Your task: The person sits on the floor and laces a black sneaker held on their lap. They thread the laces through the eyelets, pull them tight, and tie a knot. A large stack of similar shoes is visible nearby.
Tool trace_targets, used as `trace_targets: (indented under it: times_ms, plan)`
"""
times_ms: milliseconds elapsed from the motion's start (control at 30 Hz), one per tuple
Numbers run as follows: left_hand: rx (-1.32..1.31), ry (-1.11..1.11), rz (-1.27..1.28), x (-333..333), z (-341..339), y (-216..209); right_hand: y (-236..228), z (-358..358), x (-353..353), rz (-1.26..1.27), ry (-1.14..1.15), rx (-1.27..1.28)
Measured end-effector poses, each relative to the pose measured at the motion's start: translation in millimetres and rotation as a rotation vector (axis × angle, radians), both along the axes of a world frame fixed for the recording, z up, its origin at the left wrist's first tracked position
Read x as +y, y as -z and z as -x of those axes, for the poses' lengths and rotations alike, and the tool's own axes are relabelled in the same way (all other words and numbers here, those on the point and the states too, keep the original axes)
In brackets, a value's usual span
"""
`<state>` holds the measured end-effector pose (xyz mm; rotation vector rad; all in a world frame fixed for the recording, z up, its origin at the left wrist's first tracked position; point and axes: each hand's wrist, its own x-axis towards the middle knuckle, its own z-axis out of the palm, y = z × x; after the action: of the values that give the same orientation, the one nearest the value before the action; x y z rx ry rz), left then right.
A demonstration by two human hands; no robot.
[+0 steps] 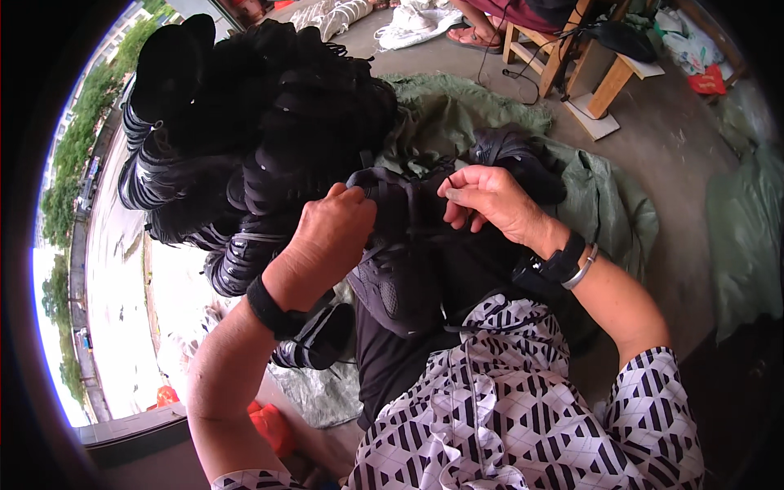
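A dark grey shoe upper [394, 287] with a mesh patch lies over my lap, its rounded end pointing toward me. My left hand [336, 224] is closed in a fist at the upper's far left edge, gripping it there. To the right of it, my right hand [490, 200] pinches a thin dark strand, perhaps a lace, between thumb and forefinger, the other fingers curled loosely. Where that strand leads is lost against the dark material. Both wrists wear black bands, and the right one also a silvery bangle.
A big heap of black shoe uppers [269, 139], many nested in rows, rises at the far left. More uppers [523, 155] lie on a green plastic sheet [608, 184] beyond my right hand. Farther back stand a wooden stool [563, 49] and a person's sandalled foot [474, 37]. An open doorway is left.
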<state>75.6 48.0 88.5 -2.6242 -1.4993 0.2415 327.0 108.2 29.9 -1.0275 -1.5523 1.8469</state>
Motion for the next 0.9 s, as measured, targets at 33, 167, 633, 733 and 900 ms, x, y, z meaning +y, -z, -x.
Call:
trace_targets:
  times_ms: [33, 167, 633, 733, 900]
  plan:
    - [0.091, 0.039, 0.03, 3.6, -0.6, -2.3, 0.9, 0.4, 1.0, -0.009, -0.006, -0.007]
    - [0.158, 0.113, 0.075, 14.3, -3.6, 2.1, 0.4, 2.7, -0.8, -0.049, -0.022, -0.031]
    - [0.011, -0.266, 0.192, 2.6, -16.1, -13.1, 8.7, -4.2, -0.6, -0.007, -0.014, 0.085]
    - [0.042, -0.263, 0.277, 14.1, -16.3, -20.4, 11.1, -5.6, -0.9, -0.018, -0.007, 0.082]
    - [0.039, -0.295, 0.298, 14.8, -22.1, -13.3, 12.2, -5.2, -1.5, -0.029, 0.014, 0.083]
